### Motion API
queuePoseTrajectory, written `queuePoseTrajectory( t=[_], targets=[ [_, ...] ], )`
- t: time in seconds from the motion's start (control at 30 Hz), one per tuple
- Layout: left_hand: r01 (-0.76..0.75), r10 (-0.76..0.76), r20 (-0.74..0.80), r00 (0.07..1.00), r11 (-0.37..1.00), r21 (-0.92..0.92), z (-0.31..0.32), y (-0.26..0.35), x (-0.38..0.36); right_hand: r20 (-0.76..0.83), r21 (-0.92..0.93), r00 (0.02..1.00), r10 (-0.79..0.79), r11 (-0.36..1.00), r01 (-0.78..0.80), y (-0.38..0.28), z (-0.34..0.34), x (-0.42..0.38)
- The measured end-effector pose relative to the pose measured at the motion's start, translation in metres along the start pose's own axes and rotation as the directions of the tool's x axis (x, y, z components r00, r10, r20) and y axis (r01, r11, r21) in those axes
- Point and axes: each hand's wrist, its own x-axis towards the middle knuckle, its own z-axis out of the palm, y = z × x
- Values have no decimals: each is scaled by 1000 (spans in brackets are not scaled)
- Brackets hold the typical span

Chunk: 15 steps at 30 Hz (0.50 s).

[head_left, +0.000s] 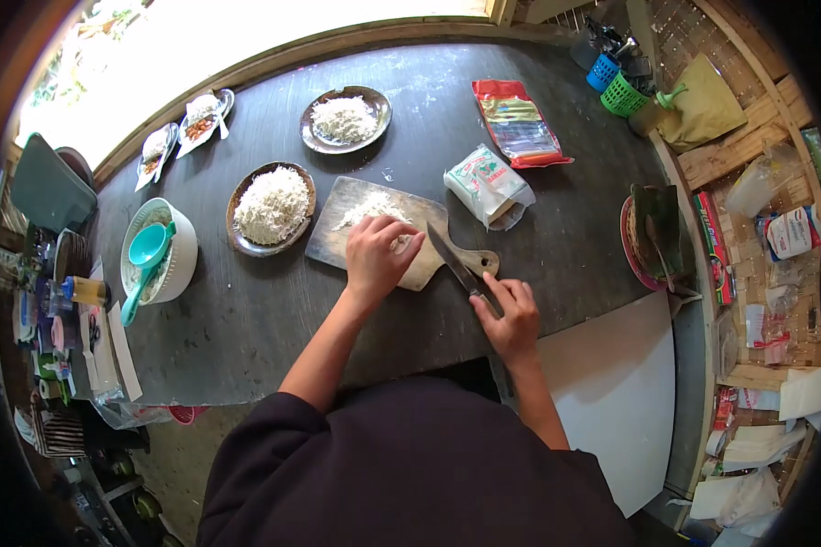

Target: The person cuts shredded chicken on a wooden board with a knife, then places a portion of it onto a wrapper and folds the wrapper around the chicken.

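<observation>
A wooden cutting board (pixel 429 272) with a holed handle lies on the dark table in front of me. Finely cut white food (pixel 371 208) is heaped at its far side. My left hand (pixel 379 258) is over the board, its curled fingers around a small pale piece of food (pixel 400 243), partly hidden by them. In my right hand (pixel 511 319) is a knife (pixel 449 252), gripped by its dark handle; the blade slants across the board's right side, apart from the left fingers. Two plates, a nearer brown plate (pixel 234 230) and a farther plate (pixel 385 95), carry similar white heaps.
Right of the board lie a white printed packet (pixel 489 185) and a red-edged packet (pixel 518 123). At left stands a white tub (pixel 184 260) with a turquoise scoop (pixel 149 246). Two small dishes sit far left, and green (pixel 623 94) and blue baskets (pixel 602 72) far right.
</observation>
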Motion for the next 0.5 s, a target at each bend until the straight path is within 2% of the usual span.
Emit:
queuePoseTrajectory(
  t=[0.03,0.1,0.17,0.2,0.3,0.33,0.43,0.47,0.5],
  targets=[
    [-83,82,-19,996,996,-18,4,5,6,-24,31,1000,-8,999,9,5,0,7],
    [-110,112,38,993,993,-30,14,15,20,-54,57,998,-19,998,22,18,2,28],
    [-256,261,34,965,961,-109,25,27,38,-121,51,992,-43,997,50,32,7,50],
    [-256,266,94,959,961,-104,28,33,46,-139,59,990,-39,997,47,38,10,61],
    [-310,320,127,939,946,-93,46,40,64,-132,45,990,-40,998,46,55,24,86],
    [-284,290,199,936,957,-60,47,41,66,-125,44,990,-61,997,67,59,26,92],
    [-274,260,276,926,961,16,54,40,74,-104,64,992,-71,995,78,65,31,102],
    [-274,259,276,926,962,17,57,41,76,-104,65,992,-72,995,79,66,31,105],
    [-313,310,186,932,950,-12,61,42,79,-92,69,994,-66,995,73,67,31,107]
  ],
)
